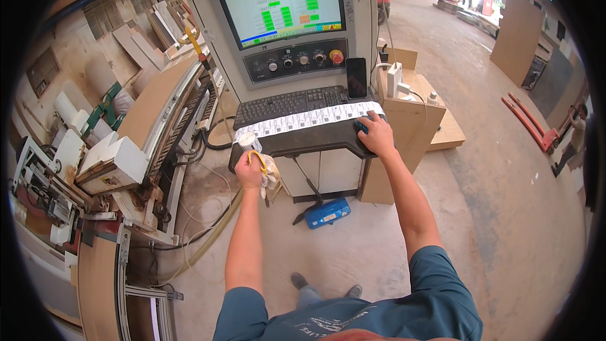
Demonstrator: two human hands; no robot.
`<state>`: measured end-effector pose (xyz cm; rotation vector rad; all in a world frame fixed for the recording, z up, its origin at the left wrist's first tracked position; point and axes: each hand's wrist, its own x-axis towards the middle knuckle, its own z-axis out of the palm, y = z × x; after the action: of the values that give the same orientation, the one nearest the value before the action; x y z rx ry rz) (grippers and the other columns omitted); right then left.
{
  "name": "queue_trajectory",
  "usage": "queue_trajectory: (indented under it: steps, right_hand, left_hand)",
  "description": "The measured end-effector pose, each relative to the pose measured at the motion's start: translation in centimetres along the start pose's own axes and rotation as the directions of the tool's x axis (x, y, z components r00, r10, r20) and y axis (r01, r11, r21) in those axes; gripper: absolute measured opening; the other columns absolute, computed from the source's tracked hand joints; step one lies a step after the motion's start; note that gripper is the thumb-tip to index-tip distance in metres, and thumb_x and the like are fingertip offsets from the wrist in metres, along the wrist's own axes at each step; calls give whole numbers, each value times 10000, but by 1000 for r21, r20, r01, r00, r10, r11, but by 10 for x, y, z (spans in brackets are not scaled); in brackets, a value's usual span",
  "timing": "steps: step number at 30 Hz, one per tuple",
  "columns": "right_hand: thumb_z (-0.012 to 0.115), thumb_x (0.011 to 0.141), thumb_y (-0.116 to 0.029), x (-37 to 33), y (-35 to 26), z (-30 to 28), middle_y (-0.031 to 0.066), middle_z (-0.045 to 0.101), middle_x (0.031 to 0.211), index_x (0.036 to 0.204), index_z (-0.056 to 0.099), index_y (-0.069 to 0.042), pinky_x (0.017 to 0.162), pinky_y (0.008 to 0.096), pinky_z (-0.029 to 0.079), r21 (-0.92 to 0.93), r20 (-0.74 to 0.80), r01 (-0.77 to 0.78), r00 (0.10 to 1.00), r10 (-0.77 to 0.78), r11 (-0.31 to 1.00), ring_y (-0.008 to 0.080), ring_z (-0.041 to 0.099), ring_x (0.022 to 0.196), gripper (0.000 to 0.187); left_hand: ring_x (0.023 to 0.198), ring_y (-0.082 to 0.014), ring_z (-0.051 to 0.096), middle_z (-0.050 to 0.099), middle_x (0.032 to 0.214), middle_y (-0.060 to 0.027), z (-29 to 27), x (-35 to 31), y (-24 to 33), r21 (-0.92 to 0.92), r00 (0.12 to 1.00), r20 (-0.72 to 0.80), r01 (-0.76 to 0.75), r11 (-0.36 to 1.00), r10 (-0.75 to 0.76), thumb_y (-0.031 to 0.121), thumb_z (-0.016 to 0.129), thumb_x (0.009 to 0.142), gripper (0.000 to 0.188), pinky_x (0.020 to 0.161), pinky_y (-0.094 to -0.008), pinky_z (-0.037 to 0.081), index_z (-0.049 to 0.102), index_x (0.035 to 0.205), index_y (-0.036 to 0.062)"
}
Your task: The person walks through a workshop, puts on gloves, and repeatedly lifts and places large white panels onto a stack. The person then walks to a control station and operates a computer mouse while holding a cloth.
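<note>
My left hand (pixel 248 170) is closed round the yellow cuff of a white work glove (pixel 271 173) that hangs at the left front corner of the console shelf (pixel 303 140). A white roll of labels (pixel 247 141) sits just above that hand; whether the fingers also touch it, I cannot tell. From there a strip of printed labels (pixel 309 119) runs along the shelf in front of the black keyboard (pixel 287 105). On the shelf's right end my right hand (pixel 377 135) rests over a dark computer mouse (pixel 362 125), its fingers curved round it.
The console's lit screen (pixel 281 3) stands above a button panel with a red emergency stop (pixel 336 57). A phone (pixel 356 77) leans beside the keyboard. A blue case (pixel 327 213) lies on the floor below. Machinery with a board (pixel 151 98) stands left; a red pallet jack (pixel 533 126) stands right, near another person.
</note>
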<state>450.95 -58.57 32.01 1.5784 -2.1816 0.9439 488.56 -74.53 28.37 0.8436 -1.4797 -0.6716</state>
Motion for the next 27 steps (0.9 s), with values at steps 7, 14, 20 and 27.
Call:
queue_trajectory:
  steps: [7, 14, 20, 27]
  right_hand:
    - [668, 792, -236, 1, -5, -4, 166, 561, 1403, 1405, 567, -199, 981, 479, 497, -7, -10, -27, 1000, 27, 1000, 378, 615, 1140, 622]
    - [694, 817, -253, 3, -3, 1, 148, 577, 1344, 1226, 681, -171, 930, 480, 516, -17, -42, 37, 998, -38, 999, 369, 620, 1082, 417]
    - [692, 807, -244, 3, -1, 5, 144, 586, 1324, 1167, 710, -176, 911, 468, 523, -13, -70, 40, 997, -41, 999, 356, 626, 1055, 367]
    - [679, 790, -251, 0, -4, 2, 139, 603, 1303, 1130, 722, -171, 929, 477, 501, -19, -95, 19, 995, -21, 1000, 358, 627, 1066, 352]
  left_hand:
    - [715, -115, 608, 665, 753, -53, -1, 0, 4, 29, 1000, 2, -11, 1000, 11, 147, 613, 910, 208, 674, -287, 506, 711, 946, -33]
    - [649, -76, 501, 559, 681, 2, 0, 0, 10, 21, 999, 11, -39, 999, 39, 168, 576, 936, 217, 591, -271, 420, 660, 854, -14]
    - [642, -67, 498, 560, 673, 8, 1, -1, 8, 9, 999, 19, -41, 999, 40, 162, 582, 931, 208, 579, -262, 414, 663, 847, -10]
    - [637, -79, 519, 578, 667, -18, -1, 0, 3, 20, 998, 14, -65, 998, 65, 157, 604, 921, 202, 581, -277, 435, 678, 866, -23]
